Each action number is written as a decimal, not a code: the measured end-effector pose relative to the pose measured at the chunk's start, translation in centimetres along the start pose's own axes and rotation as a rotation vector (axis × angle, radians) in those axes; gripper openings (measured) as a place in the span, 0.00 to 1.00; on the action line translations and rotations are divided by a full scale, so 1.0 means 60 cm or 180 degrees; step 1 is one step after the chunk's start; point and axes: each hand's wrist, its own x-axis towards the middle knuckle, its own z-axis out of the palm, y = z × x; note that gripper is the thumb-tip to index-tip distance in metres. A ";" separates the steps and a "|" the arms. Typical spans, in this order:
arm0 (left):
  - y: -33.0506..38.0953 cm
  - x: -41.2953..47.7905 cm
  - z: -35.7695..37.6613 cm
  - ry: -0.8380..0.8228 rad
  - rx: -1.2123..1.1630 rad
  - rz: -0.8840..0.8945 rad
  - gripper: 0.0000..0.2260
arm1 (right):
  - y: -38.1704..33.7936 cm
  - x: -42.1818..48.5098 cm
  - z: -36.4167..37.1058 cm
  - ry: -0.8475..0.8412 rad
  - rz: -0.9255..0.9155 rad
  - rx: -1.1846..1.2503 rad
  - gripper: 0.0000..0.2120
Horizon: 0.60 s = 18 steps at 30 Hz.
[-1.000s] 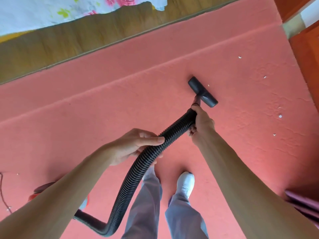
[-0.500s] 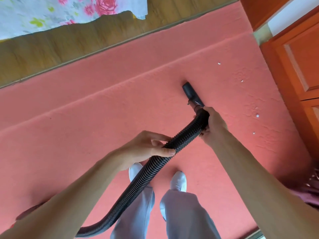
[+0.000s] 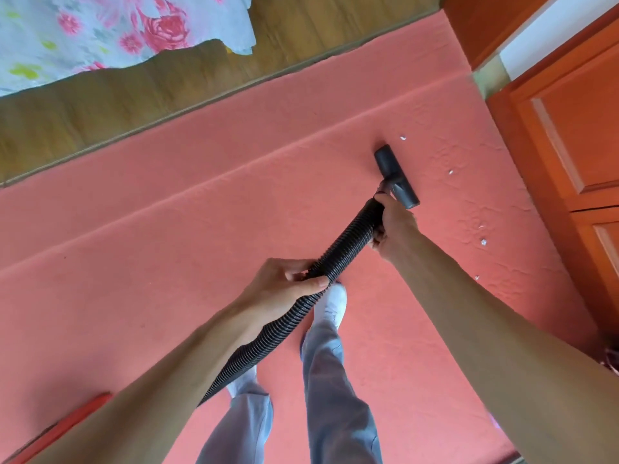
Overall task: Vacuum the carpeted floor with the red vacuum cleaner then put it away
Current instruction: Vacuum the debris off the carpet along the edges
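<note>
A black ribbed vacuum hose (image 3: 348,241) runs from the lower left up to a black floor nozzle (image 3: 395,175) that lies on the salmon-red carpet (image 3: 167,262). My right hand (image 3: 395,226) grips the hose end just behind the nozzle. Further down the hose, my left hand (image 3: 284,286) holds it with thumb and fingers curled round. A red edge of the vacuum cleaner body (image 3: 67,423) shows at the lower left, mostly hidden by my left forearm.
Several white scraps (image 3: 450,172) lie on the carpet right of the nozzle. An orange wooden cabinet (image 3: 569,128) stands at the right. A wooden bed frame (image 3: 167,85) with a floral sheet (image 3: 117,31) borders the carpet at the top. My feet (image 3: 331,306) stand below the hose.
The nozzle has moved right across the carpet, nearer the white scraps and the cabinet. I have stepped forward and both hands keep their hold on the hose.
</note>
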 end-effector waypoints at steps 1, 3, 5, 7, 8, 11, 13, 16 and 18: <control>0.020 0.004 0.009 -0.0010 -0.0013 0.0033 0.09 | -0.022 0.002 -0.008 -0.0017 0.0011 0.0067 0.15; 0.062 0.007 0.018 -0.0149 0.0010 0.0054 0.10 | -0.061 -0.002 -0.026 -0.0094 0.0017 0.0150 0.14; 0.106 0.004 0.017 -0.0384 0.0112 0.0113 0.11 | -0.094 -0.014 -0.045 -0.0220 -0.0020 0.0224 0.17; 0.153 0.000 0.013 -0.0553 0.0146 0.0246 0.12 | -0.130 -0.025 -0.061 -0.0313 -0.0083 0.0308 0.18; 0.177 -0.001 0.012 -0.0580 0.0134 0.0328 0.13 | -0.151 -0.029 -0.066 -0.0360 -0.0118 0.0354 0.18; 0.251 0.007 0.025 -0.0549 0.0130 0.0518 0.14 | -0.226 -0.033 -0.077 -0.0541 -0.0232 0.0458 0.13; 0.286 0.020 0.040 -0.0510 0.0135 0.0576 0.18 | -0.269 -0.026 -0.080 -0.0650 -0.0248 0.0382 0.13; 0.308 0.035 0.057 -0.0443 0.0104 0.0540 0.19 | -0.293 -0.008 -0.084 -0.0714 -0.0213 0.0056 0.14; 0.299 0.038 0.059 -0.0467 -0.0096 0.0395 0.17 | -0.286 0.003 -0.087 -0.0637 -0.0210 -0.0145 0.12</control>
